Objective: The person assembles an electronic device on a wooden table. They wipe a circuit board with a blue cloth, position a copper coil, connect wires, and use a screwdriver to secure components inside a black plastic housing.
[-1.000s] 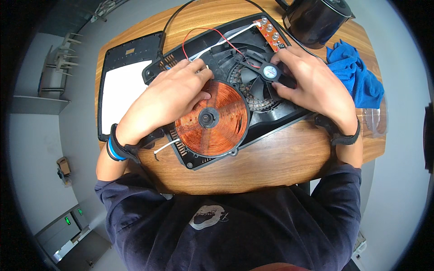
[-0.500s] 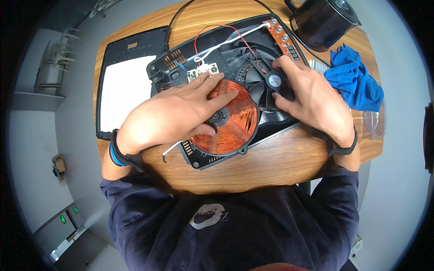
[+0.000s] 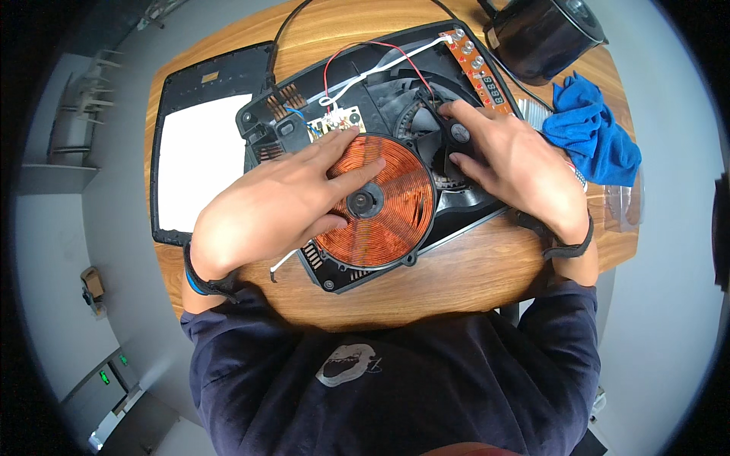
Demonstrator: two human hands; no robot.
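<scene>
On the table lies the opened black housing [image 3: 300, 262] of an induction cooker. My left hand [image 3: 281, 190] rests over the round copper coil [image 3: 391, 228], fingers stretched out and spread, the fingertips on its windings and near its upper left rim. Above them a small circuit board [image 3: 334, 121] is partly covered by that hand. My right hand [image 3: 521, 156] grips a black cooling fan [image 3: 460, 134] between thumb and fingers. The fan looks tilted over its round recess in the housing, right of the coil, and a red wire [image 3: 380, 43] runs to it.
A black-framed panel [image 3: 201, 163] with a white middle lies at the left. An orange control board [image 3: 473, 67] sits in the housing's far right corner. A dark kettle [image 3: 544, 38], a blue cloth [image 3: 593, 137] and a clear plastic piece [image 3: 623, 205] stand or lie at the right.
The fan in my right hand is tilted more and seen more edge-on. My left hand stays on the coil. The whole view has shifted slightly.
</scene>
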